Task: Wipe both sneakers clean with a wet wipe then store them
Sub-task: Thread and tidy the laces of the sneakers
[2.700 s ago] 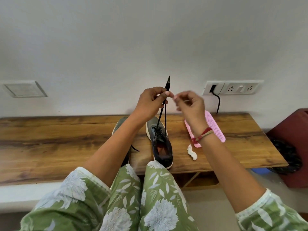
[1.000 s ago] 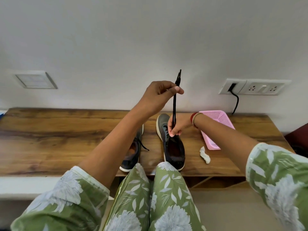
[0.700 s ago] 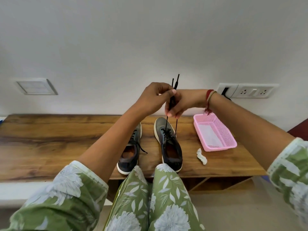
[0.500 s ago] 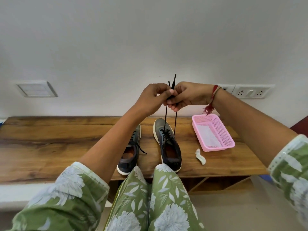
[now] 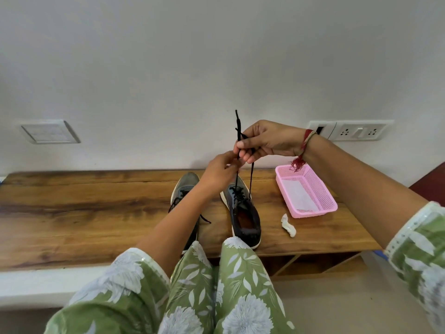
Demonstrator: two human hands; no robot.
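One view only — a head-worn wide-angle camera, looking forward and down over the person's lap at the wooden bench (image 5: 72, 213). The bench sits close — wall rising behind it.

Two sneakers stand side by side near the middle of the tabletop (image 5: 72, 213), toes toward the wall: the left sneaker (image 5: 184, 189) is partly hidden behind the person's left forearm, and the right sneaker (image 5: 242, 213) sits just to its right with its heel at the front edge. Right of that shoe lies a crumpled wipe (image 5: 288, 225), and behind the wipe, toward the wall, sits a basket (image 5: 323, 197) with a flat sheet (image 5: 297, 195) in it. Above the right sneaker both hands meet on its laces (image 5: 237, 174), which rise straight up from the shoe, the left hand (image 5: 220, 171) lower and the right hand (image 5: 267, 141) above it.
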